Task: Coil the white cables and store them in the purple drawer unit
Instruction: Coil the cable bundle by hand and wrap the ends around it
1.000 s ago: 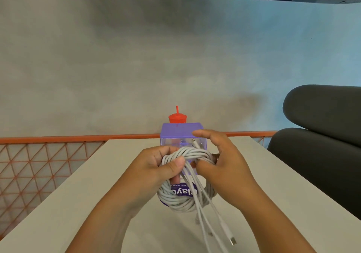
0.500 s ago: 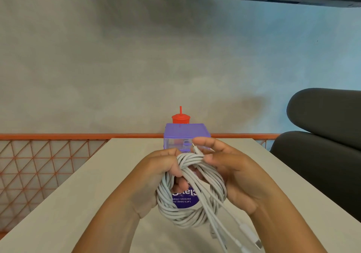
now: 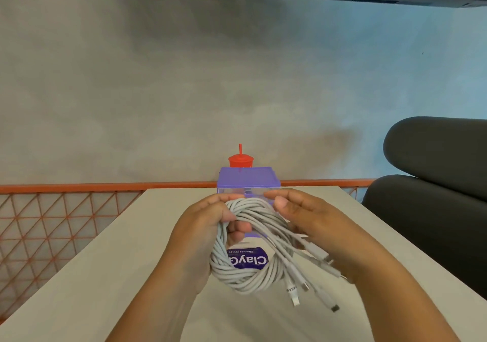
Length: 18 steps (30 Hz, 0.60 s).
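L hand (image 3: 203,225), R hand (image 3: 316,223) grip coiled white cables (image 3: 245,281), plugs (image 3: 320,293) pointing lower-R.

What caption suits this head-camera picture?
Left hand and right hand hold a coil of white cables before the purple drawer unit.

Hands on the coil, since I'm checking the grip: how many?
2. The left hand grips the left side of the white cables; the right hand pinches their upper right edge.
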{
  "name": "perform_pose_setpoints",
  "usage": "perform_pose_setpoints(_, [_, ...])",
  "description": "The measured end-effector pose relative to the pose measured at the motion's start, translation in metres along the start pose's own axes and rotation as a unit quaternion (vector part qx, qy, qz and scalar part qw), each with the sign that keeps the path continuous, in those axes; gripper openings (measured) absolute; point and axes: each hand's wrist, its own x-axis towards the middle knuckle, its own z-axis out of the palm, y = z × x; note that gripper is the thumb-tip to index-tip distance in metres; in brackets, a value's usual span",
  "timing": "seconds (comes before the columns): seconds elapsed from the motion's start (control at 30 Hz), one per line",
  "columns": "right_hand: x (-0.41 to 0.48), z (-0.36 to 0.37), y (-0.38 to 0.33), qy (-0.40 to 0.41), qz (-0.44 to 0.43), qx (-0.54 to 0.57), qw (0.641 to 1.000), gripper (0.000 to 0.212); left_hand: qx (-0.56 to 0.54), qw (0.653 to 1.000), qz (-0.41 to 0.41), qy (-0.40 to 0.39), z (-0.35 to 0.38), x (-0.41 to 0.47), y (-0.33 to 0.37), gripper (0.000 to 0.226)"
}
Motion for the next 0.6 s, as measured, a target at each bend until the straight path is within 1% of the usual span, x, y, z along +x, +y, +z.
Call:
perform_pose_setpoints(0.03, [-0.005, -0.003, -0.002, -0.012, -0.002, -0.042, 0.999, 0.042, 0.000, 1.000, 0.005, 0.017, -0.001, 0.001, 0.000, 0.033])
perform_pose_setpoints(0.1, [-0.013, -0.003, -0.006, -0.025, -0.005, -0.175, 0.984, 0.067, 0.003, 0.999, 0.015, 0.044, -0.001, 0.002, 0.000, 0.033])
perform_pose_setpoints(0.17, [-0.018, 0.006, -0.008, -0.023, -0.025, -0.322, 0.946, 0.076, 0.002, 0.998, 0.021, 0.063, 0.000, 0.002, 0.000, 0.031])
perform_pose_setpoints(0.23, [-0.019, 0.020, -0.007, 0.008, -0.030, -0.423, 0.906, 0.078, -0.003, 0.997, 0.025, 0.079, 0.001, 0.002, -0.001, 0.030])
perform_pose_setpoints(0.33, [-0.013, 0.031, 0.000, 0.052, -0.037, -0.539, 0.840, 0.069, -0.009, 0.995, 0.039, 0.091, 0.001, 0.003, -0.001, 0.030])
perform_pose_setpoints(0.4, [-0.011, 0.028, -0.002, 0.073, -0.056, -0.577, 0.812, 0.056, -0.012, 0.995, 0.048, 0.090, -0.001, 0.003, 0.000, 0.030])
perform_pose_setpoints(0.47, [-0.013, 0.024, -0.007, 0.078, -0.079, -0.576, 0.810, 0.037, -0.013, 0.995, 0.054, 0.084, -0.003, 0.003, 0.002, 0.030])
perform_pose_setpoints(0.5, [-0.014, 0.023, -0.010, 0.080, -0.087, -0.574, 0.810, 0.031, -0.017, 0.995, 0.053, 0.081, -0.004, 0.003, 0.002, 0.030])
perform_pose_setpoints(0.6, [-0.013, 0.019, -0.010, 0.104, -0.109, -0.560, 0.815, 0.021, -0.035, 0.996, 0.043, 0.072, -0.004, 0.003, 0.003, 0.030])
